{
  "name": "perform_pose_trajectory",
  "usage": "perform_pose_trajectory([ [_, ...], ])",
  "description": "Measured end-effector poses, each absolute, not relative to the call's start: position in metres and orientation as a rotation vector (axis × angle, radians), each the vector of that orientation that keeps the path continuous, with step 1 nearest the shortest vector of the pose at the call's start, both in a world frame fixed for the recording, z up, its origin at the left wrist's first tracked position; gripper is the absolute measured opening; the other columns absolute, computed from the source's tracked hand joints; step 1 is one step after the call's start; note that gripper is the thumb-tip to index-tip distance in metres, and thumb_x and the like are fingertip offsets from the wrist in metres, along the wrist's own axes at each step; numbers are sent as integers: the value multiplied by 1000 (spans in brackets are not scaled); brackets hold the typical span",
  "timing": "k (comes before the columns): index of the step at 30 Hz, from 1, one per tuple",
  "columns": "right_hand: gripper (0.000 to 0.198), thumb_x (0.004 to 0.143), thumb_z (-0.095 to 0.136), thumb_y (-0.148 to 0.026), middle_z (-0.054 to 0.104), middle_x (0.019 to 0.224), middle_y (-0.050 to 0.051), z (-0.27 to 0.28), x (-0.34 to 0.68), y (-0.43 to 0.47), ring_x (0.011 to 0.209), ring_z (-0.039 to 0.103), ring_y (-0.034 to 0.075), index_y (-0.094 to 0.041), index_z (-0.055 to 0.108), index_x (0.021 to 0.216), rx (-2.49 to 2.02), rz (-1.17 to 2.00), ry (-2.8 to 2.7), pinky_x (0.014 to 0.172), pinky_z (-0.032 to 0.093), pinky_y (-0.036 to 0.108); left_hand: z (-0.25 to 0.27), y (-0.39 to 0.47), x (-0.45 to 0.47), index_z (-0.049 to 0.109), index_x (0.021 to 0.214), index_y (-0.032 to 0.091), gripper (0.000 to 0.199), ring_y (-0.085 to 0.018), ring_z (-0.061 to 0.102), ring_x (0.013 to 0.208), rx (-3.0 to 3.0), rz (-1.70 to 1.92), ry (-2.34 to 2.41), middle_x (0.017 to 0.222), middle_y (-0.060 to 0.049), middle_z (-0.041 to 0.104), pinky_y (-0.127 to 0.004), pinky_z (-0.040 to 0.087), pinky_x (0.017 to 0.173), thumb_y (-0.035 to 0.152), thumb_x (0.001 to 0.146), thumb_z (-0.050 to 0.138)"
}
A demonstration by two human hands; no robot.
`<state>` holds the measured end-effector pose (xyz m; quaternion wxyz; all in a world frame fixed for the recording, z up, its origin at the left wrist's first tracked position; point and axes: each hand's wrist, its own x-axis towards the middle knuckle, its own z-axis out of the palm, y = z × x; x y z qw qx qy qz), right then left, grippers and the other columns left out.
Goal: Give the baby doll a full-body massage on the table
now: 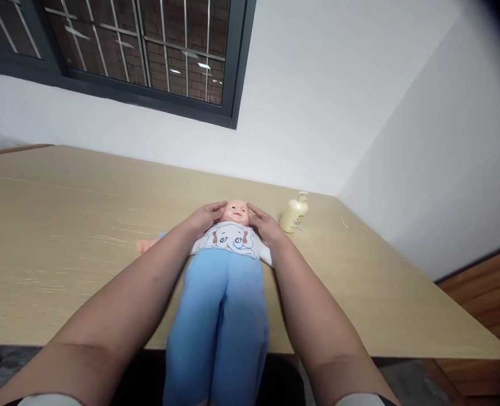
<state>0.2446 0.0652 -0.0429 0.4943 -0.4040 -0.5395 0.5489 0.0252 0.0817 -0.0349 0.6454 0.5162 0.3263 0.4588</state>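
A baby doll (237,210) lies face up on the table, its legs reaching over the near edge toward me. It wears a white top with an elephant face (229,239) and blue trousers (222,299). My left hand (207,217) rests along the left side of the doll's head, fingers stretched out. On the opposite side, my right hand (263,223) lies against the head in the same way, its fingers extended. Both palms face inward and are partly hidden. One doll hand (147,245) shows beyond my left forearm; the other is hidden by my right arm.
A pale yellow pump bottle (294,213) stands upright to the right of the doll. The light wooden table (64,242) meets a white wall (301,113) with a dark-framed barred window (148,51). A thin white strip (344,221) lies near the table's right edge.
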Motion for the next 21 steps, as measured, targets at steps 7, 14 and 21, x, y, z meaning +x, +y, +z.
perform_pose_trajectory([
  [7, 100, 67, 85, -45, 49, 150, 8, -40, 239, 63, 132, 54, 28, -28, 35, 151, -1124, 1137, -1448, 108, 47, 44, -23, 72, 28, 62, 132, 20, 73, -35, 64, 115, 1474, 1030, 800, 127, -14, 68, -45, 54, 94, 40, 66, 86],
  [14, 101, 57, 91, -43, 65, 128, 11, -28, 234, 58, 110, 67, 28, -28, 45, 145, -1273, 1091, -1536, 98, 53, 46, -21, 74, 26, 62, 132, 22, 68, -34, 66, 111, 1729, 989, 915, 124, -12, 69, -41, 56, 87, 39, 69, 82],
  [21, 65, 66, 85, -41, 72, 119, 8, -28, 238, 52, 108, 69, 28, -24, 64, 125, -1103, 1186, -1529, 93, 55, 45, -24, 74, 22, 64, 129, 20, 68, -33, 64, 115, 1571, 1026, 779, 128, -14, 67, -42, 53, 93, 42, 68, 85],
])
